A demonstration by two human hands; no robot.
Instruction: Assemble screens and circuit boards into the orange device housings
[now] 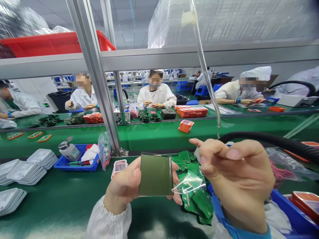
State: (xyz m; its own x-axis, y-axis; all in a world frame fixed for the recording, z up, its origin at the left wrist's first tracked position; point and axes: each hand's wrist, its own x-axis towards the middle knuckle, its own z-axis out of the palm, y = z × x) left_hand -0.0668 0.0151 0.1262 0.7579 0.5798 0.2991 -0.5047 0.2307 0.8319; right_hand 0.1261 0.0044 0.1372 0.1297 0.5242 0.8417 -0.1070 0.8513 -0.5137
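My left hand (124, 184) grips a flat, dark olive glass display panel (156, 176) by its side edges, thumb at the left and fingertips showing beyond its right edge. To the right, my right hand (234, 179) is raised with thumb and index finger pinched together and the other fingers curled. A clear film (190, 182) with bright edges stretches from the panel's lower right corner up towards that pinch; its end at the fingertips is hard to make out. Green circuit boards (199, 204) lie in a heap on the table behind and below the film.
Stacked white trays (26, 172) stand at left, beside a blue bin (77, 167) with a metal-topped bottle (69, 149). Another blue bin (294, 212) sits at right, under a black hose (269, 137). A metal post (96, 76) rises ahead. Co-workers sit across the green conveyor (149, 136).
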